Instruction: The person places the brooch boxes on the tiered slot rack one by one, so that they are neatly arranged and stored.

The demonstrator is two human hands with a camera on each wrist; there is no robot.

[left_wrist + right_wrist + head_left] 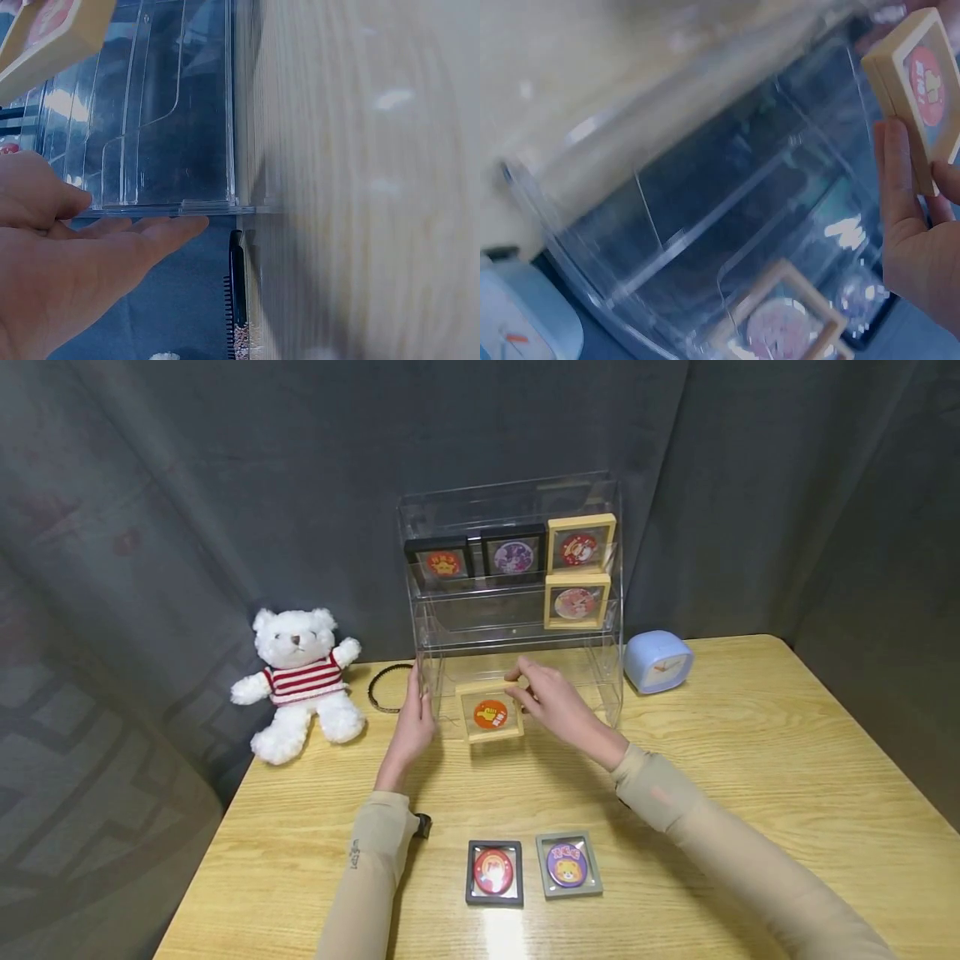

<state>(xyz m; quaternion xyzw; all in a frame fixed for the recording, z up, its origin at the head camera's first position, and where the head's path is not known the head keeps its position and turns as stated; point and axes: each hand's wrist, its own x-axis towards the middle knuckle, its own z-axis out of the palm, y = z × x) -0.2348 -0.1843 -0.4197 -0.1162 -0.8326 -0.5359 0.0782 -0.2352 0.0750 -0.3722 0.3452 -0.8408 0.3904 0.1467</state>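
My right hand point(551, 697) pinches a pale wooden-coloured display frame point(491, 737) by its upper right corner, thumb on one face and fingers on the other. Inside the frame sits an orange badge point(491, 714) with a yellow thumbs-up. The frame is held tilted in front of the lowest tier of a clear acrylic display shelf point(517, 639). My left hand point(414, 727) holds the shelf's left side panel near the bottom, thumb inside and fingers outside in the left wrist view. Higher on the shelf stand two black frames point(474, 552) and two pale frames point(581, 628), each with a round badge.
On the table point(750, 760) nearer me lie a black frame point(493, 904) and a grey frame point(597, 892) with badges. A white teddy bear point(309, 681) sits left, beside a dark hairband point(372, 687). To the shelf's right stands a blue clock point(658, 662).
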